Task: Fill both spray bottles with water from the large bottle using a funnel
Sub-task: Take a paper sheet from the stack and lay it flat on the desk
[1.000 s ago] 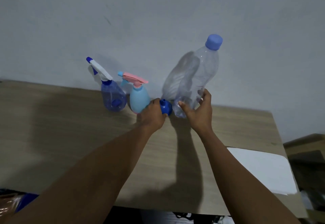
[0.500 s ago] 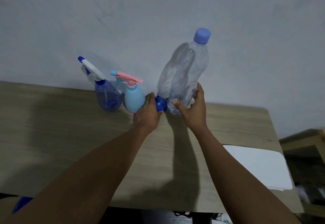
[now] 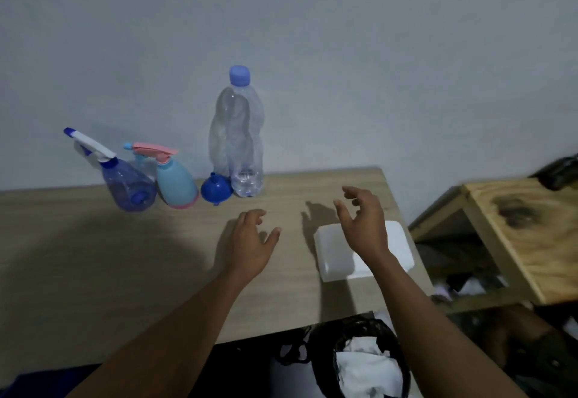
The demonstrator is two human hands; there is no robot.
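Note:
A large clear bottle (image 3: pixel 237 135) with a blue cap stands upright at the back of the wooden table (image 3: pixel 93 266), against the wall. A blue funnel (image 3: pixel 215 190) lies touching its left side. Left of the funnel stand a light-blue spray bottle with a pink trigger (image 3: pixel 175 183) and a translucent blue spray bottle with a white trigger (image 3: pixel 128 186). My left hand (image 3: pixel 250 246) hovers over the table in front of the funnel, fingers apart, empty. My right hand (image 3: pixel 362 221) hangs to the right of the big bottle, fingers spread, holding nothing.
A white rectangular block (image 3: pixel 334 252) lies on the table under my right wrist. A wooden shelf unit (image 3: pixel 513 229) stands to the right of the table. Below the table's front edge a black-lined bin (image 3: pixel 366 363) holds white scraps.
Both hands have let go and drawn back toward me: the left off the funnel, the right off the large bottle. The bottle, tilted before, now stands upright. The view has shifted right.

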